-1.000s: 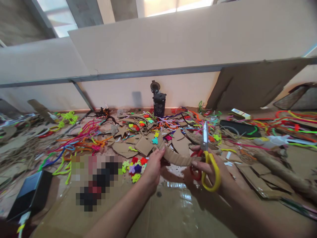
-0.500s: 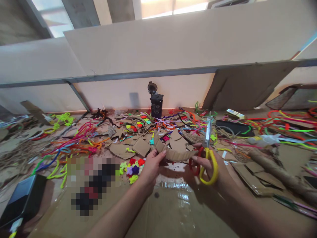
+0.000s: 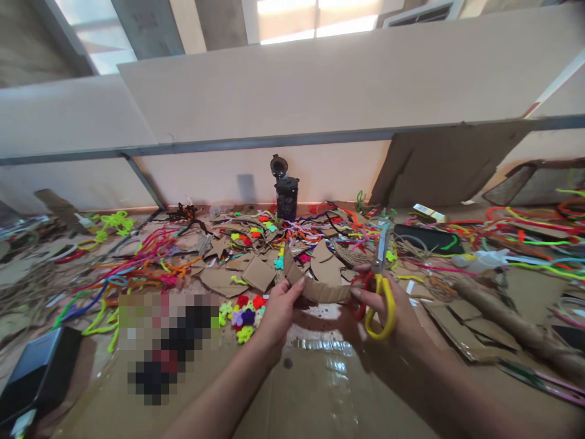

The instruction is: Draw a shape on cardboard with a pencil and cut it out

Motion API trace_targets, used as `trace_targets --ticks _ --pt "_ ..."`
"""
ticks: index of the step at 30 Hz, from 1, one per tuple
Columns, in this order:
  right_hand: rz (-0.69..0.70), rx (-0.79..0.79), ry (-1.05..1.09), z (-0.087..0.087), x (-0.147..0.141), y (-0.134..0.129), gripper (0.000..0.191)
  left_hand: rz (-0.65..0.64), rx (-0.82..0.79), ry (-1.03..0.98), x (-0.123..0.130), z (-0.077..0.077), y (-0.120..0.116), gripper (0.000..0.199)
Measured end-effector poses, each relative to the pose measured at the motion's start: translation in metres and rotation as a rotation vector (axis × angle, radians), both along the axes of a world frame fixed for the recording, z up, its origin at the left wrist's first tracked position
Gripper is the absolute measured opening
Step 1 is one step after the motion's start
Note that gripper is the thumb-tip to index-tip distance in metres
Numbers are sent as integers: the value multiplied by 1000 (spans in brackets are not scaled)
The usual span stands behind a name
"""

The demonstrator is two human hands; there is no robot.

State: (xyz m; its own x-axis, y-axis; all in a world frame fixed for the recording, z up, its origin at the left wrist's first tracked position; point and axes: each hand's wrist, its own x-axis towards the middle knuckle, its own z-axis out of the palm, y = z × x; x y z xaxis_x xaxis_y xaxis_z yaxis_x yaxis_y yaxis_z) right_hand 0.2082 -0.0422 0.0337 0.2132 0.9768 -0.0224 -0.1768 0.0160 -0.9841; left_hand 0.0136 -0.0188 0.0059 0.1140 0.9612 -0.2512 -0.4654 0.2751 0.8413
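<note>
A curved, crescent-like strip of cardboard [image 3: 325, 293] is pinched by my left hand [image 3: 278, 314], the thumb on top near its left part. My right hand [image 3: 393, 305] carries scissors [image 3: 381, 251] with one red and one yellow handle loop, blades pointing up and away. Its fingertips also touch the right end of the strip. The blades look closed and stand apart from the cardboard. Small pipe-cleaner flowers [image 3: 245, 316] in several colours lie left of my left hand. Cardboard offcuts [image 3: 259, 272] are scattered just beyond the strip.
A large cardboard sheet [image 3: 292, 396] covers the near table. A dark canister [image 3: 287, 200] with a raised lid stands at the back. Left are a black device [image 3: 39, 375] and a blurred patch; right, a brown paper roll [image 3: 507, 314] and cardboard stack [image 3: 461, 335]. Pipe cleaners [image 3: 155, 244] spread around.
The view has shifted slightly, and the scene sits a little lower and further left. My right fingers have closed in on the strip's right end. Both hands keep their holds.
</note>
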Motion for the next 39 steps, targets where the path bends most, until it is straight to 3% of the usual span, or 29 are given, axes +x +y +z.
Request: trace_targets --ticks 9,14,19,24,28,32,37,39 --pt "27 -11 116 -7 0 -1 51 26 -34 -23 -2 10 1 52" --pt "199 -56 95 -14 2 1 51 74 51 -37 -10 13 7 55" --pt "411 -89 119 -32 0 -2 52 95 100 -3 -19 6 15 49" --pt "388 -51 129 -47 -3 -3 50 -33 94 -74 -11 0 10 49" --pt "399 -73 70 -42 -4 -3 54 -84 88 -93 -6 3 8 53" --pt "263 -51 -262 -25 5 0 54 -62 96 9 -17 14 11 55" --pt "193 -25 -1053 -16 23 9 51 -79 154 179 -37 22 16 66" --pt "222 -21 -1252 -18 26 10 50 -112 172 222 -43 21 18 69"
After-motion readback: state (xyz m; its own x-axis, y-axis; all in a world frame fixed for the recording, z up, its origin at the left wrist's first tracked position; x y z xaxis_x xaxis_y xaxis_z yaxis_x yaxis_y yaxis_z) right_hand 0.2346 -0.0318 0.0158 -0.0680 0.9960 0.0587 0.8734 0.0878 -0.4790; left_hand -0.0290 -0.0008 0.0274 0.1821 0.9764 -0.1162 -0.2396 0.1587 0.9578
